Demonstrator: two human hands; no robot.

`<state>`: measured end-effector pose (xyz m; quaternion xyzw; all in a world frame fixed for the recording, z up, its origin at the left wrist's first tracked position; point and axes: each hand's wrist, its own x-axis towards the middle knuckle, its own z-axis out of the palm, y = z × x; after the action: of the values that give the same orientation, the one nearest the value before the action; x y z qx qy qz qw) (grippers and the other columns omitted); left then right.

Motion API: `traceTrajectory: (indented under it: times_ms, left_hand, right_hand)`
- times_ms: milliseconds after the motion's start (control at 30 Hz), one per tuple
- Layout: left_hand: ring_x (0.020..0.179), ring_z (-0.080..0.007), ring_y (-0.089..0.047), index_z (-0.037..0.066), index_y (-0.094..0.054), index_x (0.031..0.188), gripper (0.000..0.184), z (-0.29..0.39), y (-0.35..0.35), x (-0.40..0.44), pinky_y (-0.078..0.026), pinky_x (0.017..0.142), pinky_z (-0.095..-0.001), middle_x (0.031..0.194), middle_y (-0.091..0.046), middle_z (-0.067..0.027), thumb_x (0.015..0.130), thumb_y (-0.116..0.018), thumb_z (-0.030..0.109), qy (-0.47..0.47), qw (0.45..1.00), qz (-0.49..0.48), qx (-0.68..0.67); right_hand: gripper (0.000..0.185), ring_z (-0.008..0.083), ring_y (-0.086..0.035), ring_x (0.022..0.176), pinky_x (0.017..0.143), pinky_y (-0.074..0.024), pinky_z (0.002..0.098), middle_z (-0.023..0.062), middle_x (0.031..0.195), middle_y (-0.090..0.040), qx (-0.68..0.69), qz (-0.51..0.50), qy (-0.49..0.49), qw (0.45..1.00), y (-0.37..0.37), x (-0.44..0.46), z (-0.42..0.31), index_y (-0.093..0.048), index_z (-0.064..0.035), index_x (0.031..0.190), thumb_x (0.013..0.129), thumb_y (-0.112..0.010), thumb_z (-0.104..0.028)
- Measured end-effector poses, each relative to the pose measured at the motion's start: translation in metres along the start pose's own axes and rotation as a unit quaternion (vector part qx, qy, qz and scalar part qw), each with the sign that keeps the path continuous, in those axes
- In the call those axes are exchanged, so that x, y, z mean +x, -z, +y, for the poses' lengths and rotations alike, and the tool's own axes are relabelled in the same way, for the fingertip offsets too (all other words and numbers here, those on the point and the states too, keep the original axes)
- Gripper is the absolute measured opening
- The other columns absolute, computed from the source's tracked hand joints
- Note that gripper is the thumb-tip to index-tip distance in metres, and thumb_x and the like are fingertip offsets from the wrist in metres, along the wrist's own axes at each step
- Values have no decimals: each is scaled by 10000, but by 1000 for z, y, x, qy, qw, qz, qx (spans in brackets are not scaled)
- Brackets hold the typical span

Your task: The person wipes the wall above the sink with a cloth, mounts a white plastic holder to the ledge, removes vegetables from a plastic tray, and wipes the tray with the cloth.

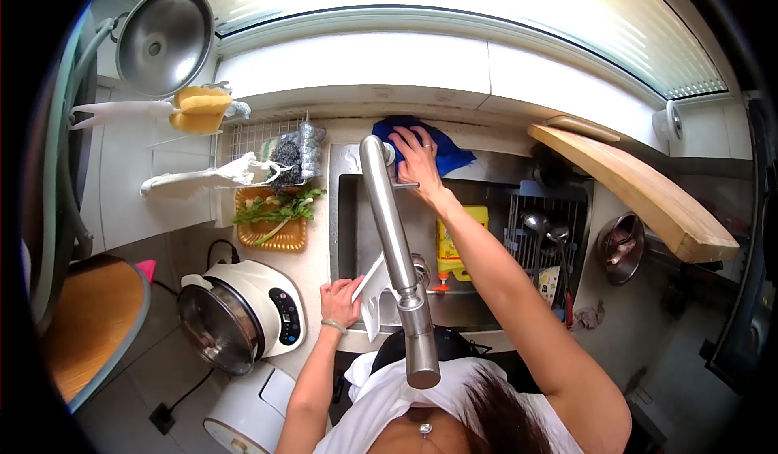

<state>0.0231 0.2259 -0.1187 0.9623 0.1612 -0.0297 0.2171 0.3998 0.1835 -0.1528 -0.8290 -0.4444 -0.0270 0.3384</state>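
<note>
At the back edge of the sink [347, 247], my right hand [417, 158] presses down on a blue cloth [454, 161], its fingers curled into the fabric. My left hand [340, 302] is by the sink's front left corner, closed on the edge of a white angular dish [370, 298]. The dish is tilted, and the metal faucet [389, 219] covers part of it. A yellow package [466, 231] sits in the sink under my right forearm. Close to it is a small orange-red piece [442, 282].
Left of the sink are a golden basket [271, 242] of green vegetables, a wire rack [267, 134] with scrubbers, and a white electric cooker [267, 292]. On the right are a drying rack [523, 243] with ladles, a large wooden cutting board [640, 191] and a metal bowl [622, 251].
</note>
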Motion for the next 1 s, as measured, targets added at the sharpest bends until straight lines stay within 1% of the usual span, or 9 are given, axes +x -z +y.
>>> traceTrajectory:
  times_ms: [67, 200, 333, 467, 533, 633, 733, 867, 1000]
  left_hand:
    - [1028, -153, -587, 167, -636, 1271, 496, -1, -1, 0, -330, 907, -395, 1029, -701, 11, 777, -672, 177, 0, 1000, -6, 2]
    - [1026, -152, -590, 163, -642, 1262, 486, 3, 4, 3, -334, 905, -393, 1027, -700, 13, 777, -673, 176, 5, 1000, 8, -3]
    - [1026, -151, -590, 170, -639, 1261, 489, 2, 1, 2, -334, 904, -391, 1026, -699, 8, 773, -678, 178, 5, 1000, 16, -6]
    - [1028, -150, -592, 170, -640, 1257, 484, 3, 2, 1, -334, 903, -390, 1028, -699, 5, 774, -680, 181, 12, 1000, 8, -4]
    - [1026, -149, -595, 169, -647, 1248, 471, 4, 3, 2, -333, 898, -386, 1020, -698, 4, 778, -680, 180, 17, 1000, -1, 5]
    - [1021, -152, -600, 166, -646, 1251, 466, 2, 3, 3, -332, 896, -385, 1016, -698, 0, 787, -676, 184, 11, 1000, -2, 2]
    - [1032, -152, -596, 165, -635, 1264, 481, 1, 0, 1, -329, 905, -385, 1021, -702, -1, 786, -675, 188, 15, 1000, 6, -4]
    - [1041, -151, -594, 164, -643, 1254, 489, 1, -1, 2, -328, 903, -385, 1041, -706, 6, 767, -685, 177, 17, 1000, -7, 0]
    - [1034, -146, -596, 168, -651, 1250, 482, 3, 3, 3, -329, 898, -385, 1042, -705, 16, 768, -681, 177, 12, 1000, 4, 12]
  right_hand:
    - [585, 312, -441, 1248, 1011, -360, 500, 40, 1363, -533, -26, -30, 32, 999, 23, -2, 7, -599, -146, 1263, 686, -657, -70]
    - [569, 332, -431, 1250, 1030, -309, 547, 44, 1374, -533, -193, -13, -132, 972, 65, -25, 33, -597, -148, 1292, 727, -603, -80]
    - [586, 377, -405, 1263, 1043, -296, 559, 79, 1410, -498, -159, 48, -176, 970, 34, -27, 31, -577, -129, 1314, 732, -581, -68]
    - [529, 381, -429, 1233, 1012, -364, 532, 90, 1369, -524, -22, -11, -35, 999, 22, 0, 8, -602, -110, 1249, 726, -581, -33]
    - [482, 374, -492, 1133, 990, -413, 456, 112, 1236, -593, 33, 26, -13, 999, 31, 5, 17, -638, -80, 1168, 700, -576, 15]
    - [515, 375, -513, 1081, 1005, -397, 471, 158, 1151, -613, 38, 140, -55, 988, 65, -10, 18, -642, -49, 1158, 665, -525, 46]
    - [536, 388, -451, 1165, 1026, -377, 471, 176, 1292, -539, -75, 230, -119, 963, 94, -16, 20, -610, -10, 1200, 674, -526, 45]
    - [500, 441, -411, 1200, 1061, -344, 528, 264, 1354, -459, -93, 201, -117, 968, 52, 1, 37, -572, 72, 1204, 705, -553, 35]
    - [512, 408, -524, 1109, 966, -462, 476, 201, 1311, -522, -17, 85, 11, 996, 18, 34, 5, -622, -18, 1215, 713, -555, 54]
